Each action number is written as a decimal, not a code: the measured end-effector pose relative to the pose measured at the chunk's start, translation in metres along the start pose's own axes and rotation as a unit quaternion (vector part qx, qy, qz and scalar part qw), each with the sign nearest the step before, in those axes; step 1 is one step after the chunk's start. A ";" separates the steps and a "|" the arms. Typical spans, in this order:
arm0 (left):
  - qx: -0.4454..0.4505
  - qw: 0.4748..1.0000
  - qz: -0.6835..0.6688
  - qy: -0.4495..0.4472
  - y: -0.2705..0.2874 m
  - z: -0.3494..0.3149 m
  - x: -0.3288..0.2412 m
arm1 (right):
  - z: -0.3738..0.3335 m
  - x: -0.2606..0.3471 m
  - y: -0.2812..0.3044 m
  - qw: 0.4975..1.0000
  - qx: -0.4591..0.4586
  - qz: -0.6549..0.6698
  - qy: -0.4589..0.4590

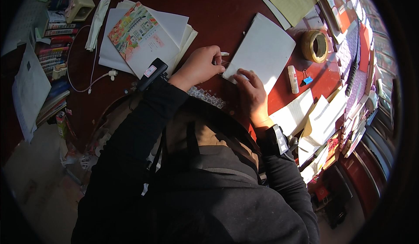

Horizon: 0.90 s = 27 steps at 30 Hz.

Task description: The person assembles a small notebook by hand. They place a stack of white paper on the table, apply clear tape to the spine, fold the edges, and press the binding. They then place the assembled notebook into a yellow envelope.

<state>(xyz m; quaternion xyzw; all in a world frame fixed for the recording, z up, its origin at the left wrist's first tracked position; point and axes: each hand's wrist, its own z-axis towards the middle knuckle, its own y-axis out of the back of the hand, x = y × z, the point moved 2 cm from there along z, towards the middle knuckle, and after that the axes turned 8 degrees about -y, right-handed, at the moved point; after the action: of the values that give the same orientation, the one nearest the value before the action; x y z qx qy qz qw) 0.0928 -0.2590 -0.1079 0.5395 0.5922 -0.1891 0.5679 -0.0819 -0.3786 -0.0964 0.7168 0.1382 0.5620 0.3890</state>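
A white book or pad [265, 43] lies aslant on the dark red desk in front of me. My left hand [200, 65] is at its near left corner, thumb and forefinger pinched together; what they hold, if anything, is too small to make out. Just beyond those fingers a small white piece [224, 54] shows on the desk. My right hand [254, 91] rests on the book's near edge with its fingers curled against it. Small clear and white scraps [206, 97] are strewn along the desk edge below my hands.
Left of my hands lie stacked papers with a flowered booklet [135, 32]. A tape roll [314, 46], a glue stick [293, 79] and a blue binder clip [307, 80] sit right of the book. Books [56, 51] and a white cable [91, 84] occupy the left; loose papers [323, 117] the right.
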 end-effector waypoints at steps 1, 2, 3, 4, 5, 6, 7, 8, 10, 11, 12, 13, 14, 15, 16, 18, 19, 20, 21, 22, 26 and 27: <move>0.001 1.000 0.002 0.003 0.000 0.000 0.000 | -0.001 0.000 0.000 1.000 0.000 -0.001 0.005; 0.001 1.000 0.004 0.007 0.000 0.000 0.000 | -0.001 0.000 0.000 1.000 -0.001 -0.002 0.007; -0.002 1.000 0.005 0.006 0.000 0.000 0.000 | -0.002 -0.001 -0.001 1.000 0.002 -0.005 0.006; 0.000 1.000 0.007 0.009 -0.001 0.000 0.000 | -0.003 -0.001 -0.001 1.000 0.004 -0.009 0.000; -0.002 1.000 0.009 0.008 -0.001 0.000 0.000 | -0.003 -0.001 -0.001 1.000 0.007 -0.012 -0.005; -0.004 1.000 0.010 0.006 -0.001 0.000 0.000 | -0.004 -0.001 -0.001 1.000 0.010 -0.020 -0.001; -0.004 1.000 0.010 0.006 -0.002 0.000 0.000 | -0.004 -0.001 -0.001 1.000 0.013 -0.027 0.002; -0.005 1.000 0.010 0.006 -0.002 0.001 0.001 | -0.004 -0.001 -0.001 0.999 0.015 -0.034 0.008; -0.008 1.000 0.016 -0.001 -0.003 0.001 0.001 | -0.003 -0.001 0.000 0.999 0.032 -0.025 0.014; -0.011 1.000 0.023 -0.008 -0.003 0.001 0.001 | -0.003 0.000 0.001 0.999 0.036 -0.018 0.015; -0.011 0.999 0.030 -0.009 -0.003 0.001 0.001 | -0.003 0.001 0.001 0.999 0.039 -0.030 0.023; -0.014 0.999 0.030 -0.011 -0.004 0.001 0.001 | -0.003 0.002 0.002 0.998 0.038 -0.041 0.028; -0.015 0.999 0.030 -0.008 -0.004 0.000 0.001 | -0.004 0.003 0.002 0.998 0.038 -0.048 0.029; -0.016 0.999 0.029 -0.009 -0.005 0.000 0.000 | -0.004 0.004 0.002 0.998 0.034 -0.041 0.026; -0.020 0.999 0.036 -0.009 -0.005 0.000 0.000 | -0.004 0.005 0.002 0.999 0.031 -0.031 0.020; -0.035 0.998 0.050 -0.019 -0.006 0.000 -0.002 | -0.004 0.006 0.002 0.999 0.026 -0.036 0.021; -0.033 0.998 0.049 -0.015 -0.007 0.000 -0.003 | -0.004 0.006 0.002 0.998 0.024 -0.050 0.028; -0.034 0.998 0.049 -0.012 -0.008 0.000 -0.004 | -0.004 0.006 0.002 0.997 0.020 -0.061 0.030; -0.035 0.998 0.049 -0.008 -0.008 0.000 -0.005 | -0.004 0.006 0.002 0.997 0.020 -0.067 0.038; -0.035 0.998 0.051 -0.006 -0.009 0.000 -0.006 | -0.005 0.006 0.002 0.997 0.020 -0.069 0.039; -0.040 0.997 0.059 -0.010 -0.008 0.000 -0.007 | -0.005 0.003 0.002 0.997 0.062 -0.028 -0.024; -0.041 0.997 0.063 -0.010 -0.008 0.000 -0.006 | -0.005 0.003 0.002 0.998 0.052 -0.037 -0.014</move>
<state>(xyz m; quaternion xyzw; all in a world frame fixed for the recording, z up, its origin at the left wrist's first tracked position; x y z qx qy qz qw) 0.0849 -0.2646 -0.1057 0.5498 0.5590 -0.1340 0.6061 -0.0857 -0.3763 -0.0920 0.7380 0.1880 0.5294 0.3739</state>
